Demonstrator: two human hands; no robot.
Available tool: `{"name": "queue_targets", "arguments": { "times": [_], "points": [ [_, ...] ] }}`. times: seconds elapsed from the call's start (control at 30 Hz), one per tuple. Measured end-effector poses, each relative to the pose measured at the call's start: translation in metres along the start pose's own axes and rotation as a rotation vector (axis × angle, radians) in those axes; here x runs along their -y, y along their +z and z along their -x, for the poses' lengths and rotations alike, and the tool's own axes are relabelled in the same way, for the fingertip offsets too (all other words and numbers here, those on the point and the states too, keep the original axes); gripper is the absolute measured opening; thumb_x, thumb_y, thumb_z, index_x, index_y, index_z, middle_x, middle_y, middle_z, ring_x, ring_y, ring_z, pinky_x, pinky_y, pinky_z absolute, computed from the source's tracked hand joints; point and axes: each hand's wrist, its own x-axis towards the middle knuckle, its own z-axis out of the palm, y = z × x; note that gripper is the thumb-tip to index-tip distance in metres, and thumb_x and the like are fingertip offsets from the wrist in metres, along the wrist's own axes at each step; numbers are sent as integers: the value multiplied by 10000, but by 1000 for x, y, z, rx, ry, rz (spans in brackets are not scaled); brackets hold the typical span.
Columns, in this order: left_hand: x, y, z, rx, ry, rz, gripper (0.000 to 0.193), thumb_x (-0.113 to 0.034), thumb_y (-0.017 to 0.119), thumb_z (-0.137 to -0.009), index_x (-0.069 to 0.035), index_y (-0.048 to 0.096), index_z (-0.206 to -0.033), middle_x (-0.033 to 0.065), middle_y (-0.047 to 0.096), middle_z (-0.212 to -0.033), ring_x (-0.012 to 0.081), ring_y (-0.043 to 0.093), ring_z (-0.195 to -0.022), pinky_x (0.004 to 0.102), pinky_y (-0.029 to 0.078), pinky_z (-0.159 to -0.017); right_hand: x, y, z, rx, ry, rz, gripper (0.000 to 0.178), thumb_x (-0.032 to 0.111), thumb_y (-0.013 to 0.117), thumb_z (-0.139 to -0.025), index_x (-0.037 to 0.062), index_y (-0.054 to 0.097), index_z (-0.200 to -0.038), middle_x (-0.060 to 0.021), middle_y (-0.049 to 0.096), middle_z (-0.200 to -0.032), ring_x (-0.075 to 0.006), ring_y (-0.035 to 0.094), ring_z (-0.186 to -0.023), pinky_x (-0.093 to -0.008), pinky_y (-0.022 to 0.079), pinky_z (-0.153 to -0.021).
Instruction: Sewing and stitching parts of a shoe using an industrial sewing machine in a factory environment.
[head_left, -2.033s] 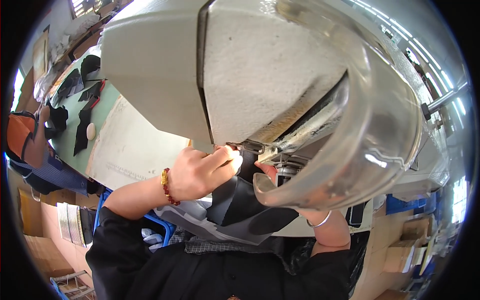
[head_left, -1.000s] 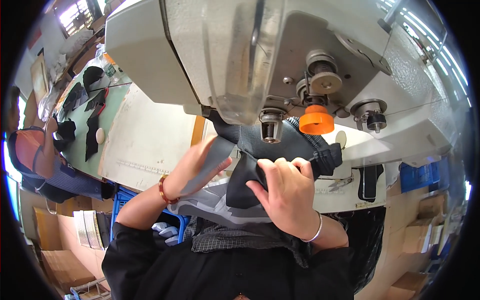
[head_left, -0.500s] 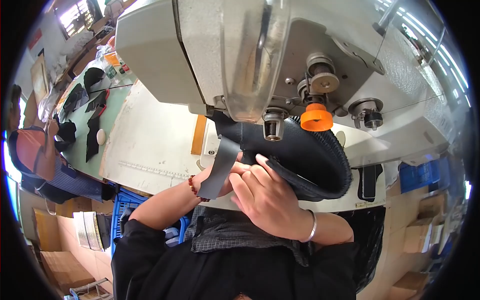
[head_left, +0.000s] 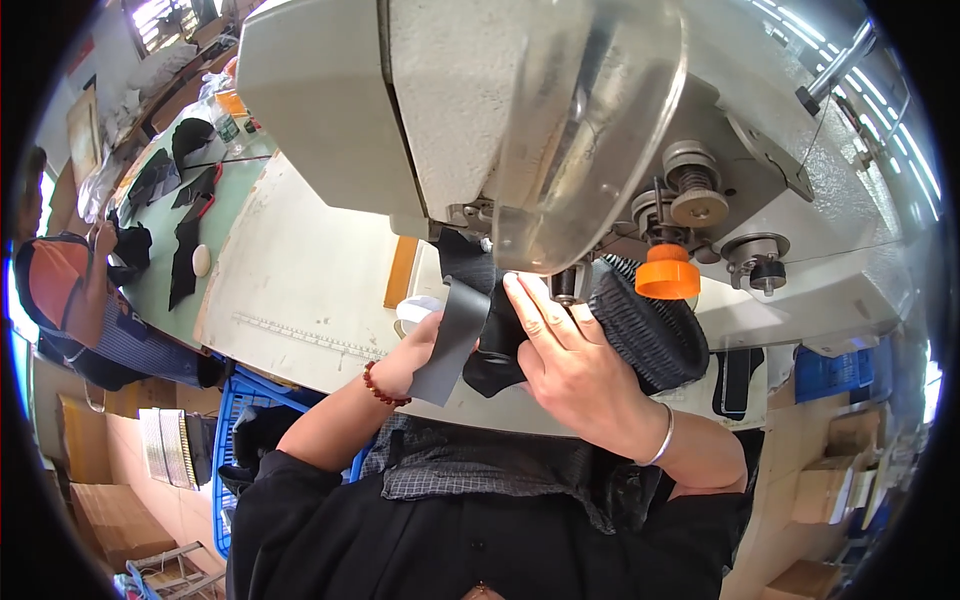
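Note:
A black leather piece (head_left: 497, 340) with a curved, gathered dark section (head_left: 655, 335) lies under the head of a sewing machine (head_left: 440, 110). My right hand (head_left: 590, 385) rests on the leather with its fingers stretched forward beside the presser-foot area. On the left, a dark grey strip (head_left: 450, 340) stands up from the work and covers part of my left hand (head_left: 418, 350). That hand's fingers are hidden behind the strip, so its grip does not show. The machine's clear guard (head_left: 590, 130) covers part of the needle area.
An orange knob (head_left: 667, 272) and thread tensioners sit on the machine above my right hand. The white tabletop (head_left: 290, 260) carries a printed ruler scale. At far left a person (head_left: 80, 290) handles black pieces at a green table (head_left: 225, 205). A blue crate (head_left: 235, 400) stands below.
My hands have moved apart from their joined position. The right hand now lies flat on the leather nearer the needle, and the gathered section has turned and folded over to the right.

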Motion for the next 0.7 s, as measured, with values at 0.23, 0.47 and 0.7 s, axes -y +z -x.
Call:
{"name": "queue_targets", "arguments": {
  "times": [0.23,0.47,0.7],
  "points": [
    [-43,49,-7,-325,346,-1187,331,108,649,-849,-34,588,-1142,83,667,-975,218,671,-783,299,519,-663,-3,5,-4,-45,12,-53,208,155,648,-767,-26,707,-849,-265,616,-1333,-360,617,-1223,-505,430,-1126],
    [-96,74,-22,-25,809,-1951,497,29,679,-681,-3,667,-1177,134,683,-1085,350,648,-861,421,536,-789,-4,-8,-8,-11,8,-140,209,153,657,-753,-27,730,-830,-269,625,-1262,-420,580,-1242,-532,395,-1179],
    [-107,60,-30,-174,666,-1514,170,87,714,-868,-2,727,-1011,147,767,-1016,289,754,-898,350,580,-821,1,-11,-8,-36,50,-182,171,142,661,-748,-17,704,-795,-246,629,-1148,-387,606,-1163,-497,431,-1116]
  ]
}}
